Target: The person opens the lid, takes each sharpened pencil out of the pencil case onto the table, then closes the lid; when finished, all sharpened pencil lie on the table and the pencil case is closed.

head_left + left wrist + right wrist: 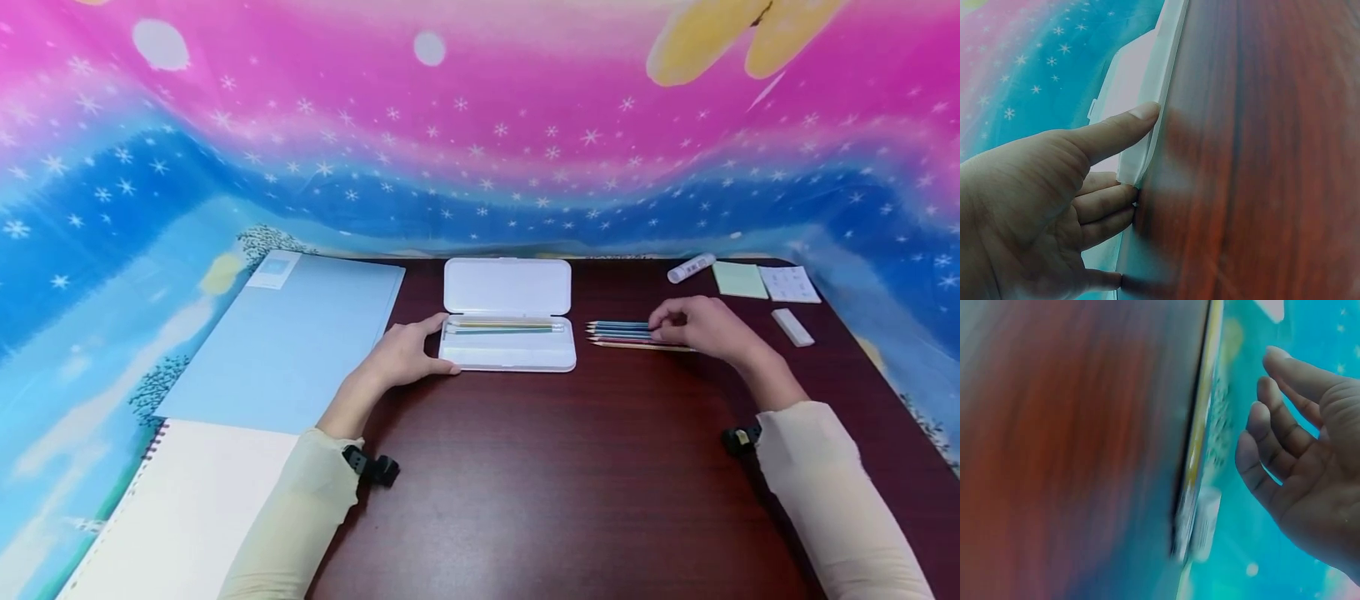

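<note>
Pencil case (507,287): a white hinged box lay open at the middle of the dark wooden table (555,475), its lid folded back flat and its tray toward the person.
Case contents: a few coloured pencils (504,327) lay lengthwise along the tray's far edge; the near part of the tray showed bare white.
Loose pencils (619,334): a row of coloured pencils lay side by side on the table just right of the case, tips pointing toward it.
Left hand (405,354): it rested against the left end of the case; the thumb and forefinger were spread apart around that end, touching the tray's edge. The left wrist view showed the straightened thumb (1116,131) on the white edge and the other fingers loosely curled beside it.
Right hand (701,327): it lay over the right ends of the loose pencils, fingers relaxed and slightly parted. Whether a pencil was pinched cannot be told; the right wrist view was blurred.
Left of case: a pale blue folder (288,342) and an open spiral notebook (187,508).
Far right: a glue stick (691,267), sticky notes (739,279) and an eraser (792,327).
</note>
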Tool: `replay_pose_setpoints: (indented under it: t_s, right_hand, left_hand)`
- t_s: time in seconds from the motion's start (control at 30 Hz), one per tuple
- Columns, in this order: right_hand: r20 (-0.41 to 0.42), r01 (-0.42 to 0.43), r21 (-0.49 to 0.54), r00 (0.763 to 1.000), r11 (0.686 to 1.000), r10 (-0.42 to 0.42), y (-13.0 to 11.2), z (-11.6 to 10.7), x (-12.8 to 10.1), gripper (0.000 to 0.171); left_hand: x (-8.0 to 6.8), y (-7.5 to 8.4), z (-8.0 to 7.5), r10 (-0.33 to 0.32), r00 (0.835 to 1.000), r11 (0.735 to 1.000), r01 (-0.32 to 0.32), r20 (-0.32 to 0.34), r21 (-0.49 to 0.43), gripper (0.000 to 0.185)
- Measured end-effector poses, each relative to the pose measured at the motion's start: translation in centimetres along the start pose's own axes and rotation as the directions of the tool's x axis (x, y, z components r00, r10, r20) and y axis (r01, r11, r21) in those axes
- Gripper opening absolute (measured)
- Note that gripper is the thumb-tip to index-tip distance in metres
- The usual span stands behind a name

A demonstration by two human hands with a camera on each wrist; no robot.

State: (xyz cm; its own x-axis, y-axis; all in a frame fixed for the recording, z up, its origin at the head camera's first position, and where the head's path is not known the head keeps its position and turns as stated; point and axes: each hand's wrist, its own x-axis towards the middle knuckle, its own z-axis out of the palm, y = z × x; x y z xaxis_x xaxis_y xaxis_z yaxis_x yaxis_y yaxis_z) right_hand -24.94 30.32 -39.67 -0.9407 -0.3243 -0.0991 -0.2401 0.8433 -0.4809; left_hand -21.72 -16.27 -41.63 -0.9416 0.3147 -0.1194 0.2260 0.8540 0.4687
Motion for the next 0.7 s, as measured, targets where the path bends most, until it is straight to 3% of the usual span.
replay_pose_setpoints:
  t_s: [0.13,0.3,0.5,0.7]
  right_hand:
    - [-0.069,0.062,0.024,0.996,0.998,-0.061,-2.8,0.7,1.5,0.023]
    - [-0.079,0.115,0.061,0.991,0.991,-0.110,-6.3,2.2,3.3,0.023]
    - [-0.014,0.189,0.076,0.982,0.979,-0.188,-9.6,3.9,4.9,0.022]
    - [0.077,0.244,0.075,0.965,0.967,-0.250,-11.3,5.3,5.5,0.030]
  left_hand:
    - [0.0,-0.1,0.0,-0.001,1.000,1.000,0.001,0.001,-0.002,0.096]
    - [0.0,-0.1,0.1,-0.005,1.000,1.000,0.005,0.001,-0.006,0.097]
    - [-0.1,-0.1,0.0,-0.007,1.000,1.000,0.007,-0.006,-0.005,0.097]
    - [-0.1,-0.2,0.0,-0.006,1.000,1.000,0.006,-0.009,-0.001,0.097]
